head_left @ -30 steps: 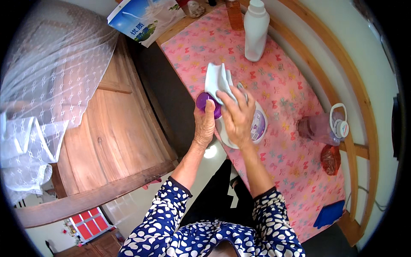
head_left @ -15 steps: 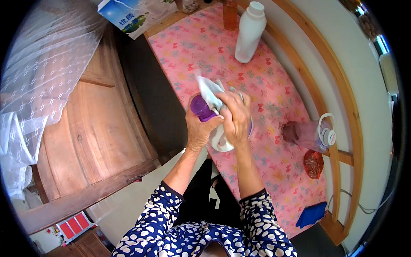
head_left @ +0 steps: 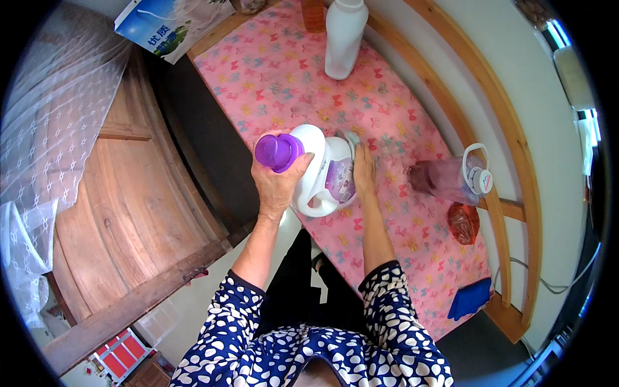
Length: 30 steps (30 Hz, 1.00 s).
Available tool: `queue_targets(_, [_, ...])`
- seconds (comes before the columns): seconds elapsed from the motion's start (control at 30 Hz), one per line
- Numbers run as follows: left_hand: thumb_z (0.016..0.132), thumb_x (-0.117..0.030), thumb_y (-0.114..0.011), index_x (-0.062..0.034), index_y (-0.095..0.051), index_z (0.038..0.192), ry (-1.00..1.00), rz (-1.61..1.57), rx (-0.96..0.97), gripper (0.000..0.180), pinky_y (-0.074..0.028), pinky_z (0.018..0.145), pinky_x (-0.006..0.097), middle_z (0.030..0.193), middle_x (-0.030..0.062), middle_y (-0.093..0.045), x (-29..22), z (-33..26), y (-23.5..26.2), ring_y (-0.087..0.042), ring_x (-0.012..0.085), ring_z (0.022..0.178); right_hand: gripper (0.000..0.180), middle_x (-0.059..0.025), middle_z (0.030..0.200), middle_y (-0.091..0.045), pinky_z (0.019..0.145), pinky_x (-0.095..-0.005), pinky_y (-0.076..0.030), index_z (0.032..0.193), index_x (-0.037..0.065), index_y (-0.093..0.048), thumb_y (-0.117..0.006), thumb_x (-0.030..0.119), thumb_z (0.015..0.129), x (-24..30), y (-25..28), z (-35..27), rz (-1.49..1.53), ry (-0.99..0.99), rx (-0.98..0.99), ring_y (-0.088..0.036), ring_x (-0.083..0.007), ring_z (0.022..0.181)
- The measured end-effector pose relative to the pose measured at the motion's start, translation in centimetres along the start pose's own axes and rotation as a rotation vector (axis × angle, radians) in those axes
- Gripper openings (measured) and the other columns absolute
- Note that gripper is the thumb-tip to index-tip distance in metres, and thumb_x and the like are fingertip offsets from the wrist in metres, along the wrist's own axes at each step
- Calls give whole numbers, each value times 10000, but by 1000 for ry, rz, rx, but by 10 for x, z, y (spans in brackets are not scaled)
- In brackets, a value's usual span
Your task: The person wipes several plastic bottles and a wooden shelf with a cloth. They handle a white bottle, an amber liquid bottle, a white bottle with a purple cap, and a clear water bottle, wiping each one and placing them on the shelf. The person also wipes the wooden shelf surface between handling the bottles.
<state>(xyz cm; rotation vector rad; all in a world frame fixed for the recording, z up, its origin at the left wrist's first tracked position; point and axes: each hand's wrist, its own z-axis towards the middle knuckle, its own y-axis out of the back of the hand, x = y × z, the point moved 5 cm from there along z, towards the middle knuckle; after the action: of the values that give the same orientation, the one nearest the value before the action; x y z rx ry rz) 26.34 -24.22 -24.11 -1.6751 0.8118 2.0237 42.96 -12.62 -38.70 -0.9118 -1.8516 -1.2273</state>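
the left hand [head_left: 278, 184] is closed around the neck and upper body of a white jug-shaped bottle [head_left: 320, 169] with a purple cap [head_left: 277, 151], gripping it just below that cap and holding it tipped over the near edge of the bed [head_left: 271, 71], whose cover is pink with a butterfly print. the right hand [head_left: 363, 169] lies flat and mostly open against the far side of the bottle, beside its purple label; a bit of pale cloth [head_left: 350, 137] shows at its fingertips, though whether the fingers pinch it cannot be told. this looks like the wiping or turning-over stage of handling the bottle, with one hand steadying and the other working its surface. the next move would seem to call for a firm hold from the left hand while the right shifts around the body, or for setting the bottle upright on the cover. further off stand a tall white bottle [head_left: 345, 35] at the head of the bed, a pink drinking bottle [head_left: 448, 180] lying on its side near the wooden rail [head_left: 451, 97], and a blue cloth [head_left: 469, 298] near the foot.
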Motion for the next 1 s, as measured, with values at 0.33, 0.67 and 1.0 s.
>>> queue_targets(0.33, [693,-126,-808,-59,-529,1139,104,-107,27,530,-470,824,283,1015,29,-570,-14,-12,-17,-559,125,905,508,-311,1422,-246,1059,-546,-174,1360,-53,-341,-398,235,945,33,-17,-129,40,76,-247,-261,-441,1293])
queue_targets(0.67, [693,-179,-831,-66,-551,1090,158,-247,81,499,-461,834,286,987,15,-573,-4,-4,-13,-556,126,903,365,-210,1197,-477,955,-449,-352,1147,-14,-527,-548,0,783,12,-20,-177,-101,464,-86,-456,-378,1111])
queue_targets(1.0, [773,-294,-745,-25,-446,1157,145,-79,125,556,-462,845,311,1032,68,-554,-14,-21,-15,-552,166,928,304,-140,1094,-586,921,-396,-388,1084,30,-602,-529,-2,791,159,61,-124,120,760,-199,-513,-317,1033])
